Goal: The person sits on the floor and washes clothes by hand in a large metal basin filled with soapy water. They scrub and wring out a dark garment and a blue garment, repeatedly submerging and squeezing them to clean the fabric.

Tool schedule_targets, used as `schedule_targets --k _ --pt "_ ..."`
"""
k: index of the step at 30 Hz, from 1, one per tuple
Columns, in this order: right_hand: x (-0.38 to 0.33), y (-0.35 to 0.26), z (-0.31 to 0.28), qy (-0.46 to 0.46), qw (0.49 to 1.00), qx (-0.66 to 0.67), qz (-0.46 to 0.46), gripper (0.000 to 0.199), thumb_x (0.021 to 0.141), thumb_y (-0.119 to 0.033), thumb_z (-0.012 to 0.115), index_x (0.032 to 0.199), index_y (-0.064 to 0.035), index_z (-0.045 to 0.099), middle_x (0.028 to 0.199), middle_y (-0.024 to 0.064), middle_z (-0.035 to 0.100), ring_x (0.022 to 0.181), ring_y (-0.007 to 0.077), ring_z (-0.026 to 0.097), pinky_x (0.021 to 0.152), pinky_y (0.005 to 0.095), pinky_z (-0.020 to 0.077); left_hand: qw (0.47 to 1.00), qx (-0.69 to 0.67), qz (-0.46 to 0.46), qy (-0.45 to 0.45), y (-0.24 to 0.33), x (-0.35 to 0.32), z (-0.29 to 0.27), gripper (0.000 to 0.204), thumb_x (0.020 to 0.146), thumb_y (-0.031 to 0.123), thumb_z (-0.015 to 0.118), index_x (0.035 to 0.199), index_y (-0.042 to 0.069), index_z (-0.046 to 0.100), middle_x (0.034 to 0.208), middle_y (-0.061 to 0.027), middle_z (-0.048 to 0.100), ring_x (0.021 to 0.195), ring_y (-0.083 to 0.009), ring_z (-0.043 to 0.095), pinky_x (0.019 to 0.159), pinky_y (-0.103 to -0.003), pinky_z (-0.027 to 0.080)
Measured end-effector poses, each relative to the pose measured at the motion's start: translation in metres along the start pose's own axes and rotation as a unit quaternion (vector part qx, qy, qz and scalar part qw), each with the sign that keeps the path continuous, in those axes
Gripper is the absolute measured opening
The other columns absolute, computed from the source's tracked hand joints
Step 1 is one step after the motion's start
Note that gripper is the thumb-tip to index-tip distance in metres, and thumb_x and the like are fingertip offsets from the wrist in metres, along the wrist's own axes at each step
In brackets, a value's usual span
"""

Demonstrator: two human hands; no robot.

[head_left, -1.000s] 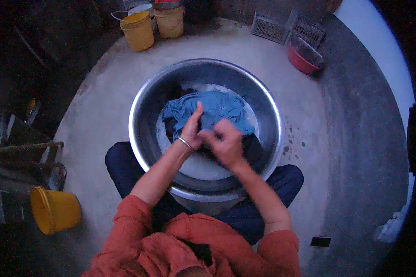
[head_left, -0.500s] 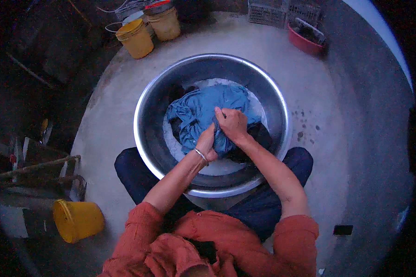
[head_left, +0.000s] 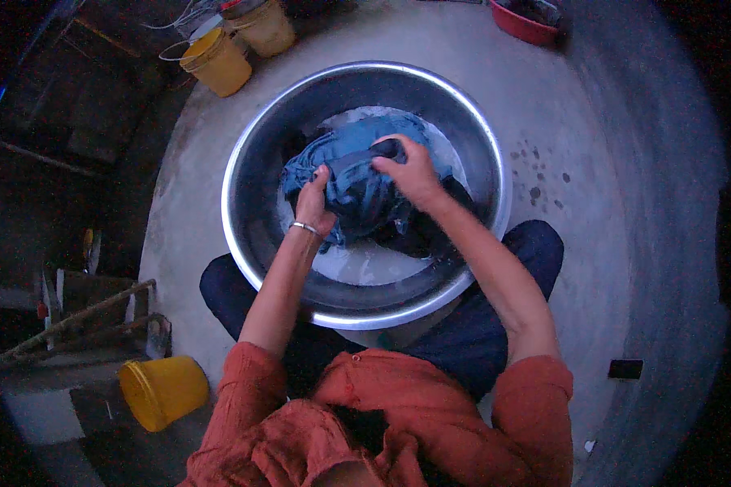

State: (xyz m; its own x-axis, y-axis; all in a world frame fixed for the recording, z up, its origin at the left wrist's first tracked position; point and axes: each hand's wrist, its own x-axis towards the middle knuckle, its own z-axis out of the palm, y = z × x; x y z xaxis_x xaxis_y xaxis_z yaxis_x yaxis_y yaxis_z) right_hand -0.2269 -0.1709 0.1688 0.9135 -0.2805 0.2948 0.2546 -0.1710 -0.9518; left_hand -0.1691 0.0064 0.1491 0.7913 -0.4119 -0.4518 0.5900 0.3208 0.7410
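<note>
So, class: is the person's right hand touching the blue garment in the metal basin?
Touching. The head view shows the right hand pressed down on the bunched blue garment, fingers curled over its top fold, inside the metal basin.

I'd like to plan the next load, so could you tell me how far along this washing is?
Done: the blue garment is wet and sits in sudsy water inside the metal basin. In hand: the left hand and right hand both grip it, bunched. Left, probably: rinsing and wringing, since it remains in the basin.
</note>
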Motion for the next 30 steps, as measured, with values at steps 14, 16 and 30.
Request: schedule_targets --k 14,16,30 --pt "-0.011 0.001 0.027 0.05 0.917 -0.316 -0.238 0.021 0.08 -0.023 0.052 0.065 -0.0084 0.056 0.062 0.013 0.058 0.059 0.0305 0.057 0.05 0.039 0.0444 0.967 0.23 0.107 -0.037 -0.038 0.003 0.049 0.029 0.081 0.03 0.053 0.099 0.007 0.055 0.088 -0.0051 0.058 0.084 -0.0206 0.054 0.077 -0.034 0.042" --pt "-0.007 0.005 0.02 0.039 0.919 -0.344 -0.188 0.02 0.079 -0.023 0.054 0.066 -0.0079 0.057 0.063 0.0131 0.058 0.062 0.0311 0.058 0.051 0.039 0.0447 0.994 -0.059 -0.09 0.019 -0.029 -0.024 0.075 0.031 0.084 0.032 0.053 0.102 0.007 0.053 0.091 -0.0041 0.057 0.089 -0.0164 0.053 0.078 -0.03 0.042" --pt "0.031 0.026 -0.034 -0.041 0.995 0.073 0.046 0.024 0.069 0.003 0.06 0.092 -0.0017 0.061 0.085 0.0042 0.062 0.077 0.0114 0.056 0.072 0.0266 0.0447 0.994 0.095 0.03 -0.054 0.022 -0.011 0.039 0.023 0.082 0.02 0.058 0.1 0.007 0.057 0.092 -0.0055 0.061 0.076 -0.0184 0.059 0.072 -0.031 0.048"
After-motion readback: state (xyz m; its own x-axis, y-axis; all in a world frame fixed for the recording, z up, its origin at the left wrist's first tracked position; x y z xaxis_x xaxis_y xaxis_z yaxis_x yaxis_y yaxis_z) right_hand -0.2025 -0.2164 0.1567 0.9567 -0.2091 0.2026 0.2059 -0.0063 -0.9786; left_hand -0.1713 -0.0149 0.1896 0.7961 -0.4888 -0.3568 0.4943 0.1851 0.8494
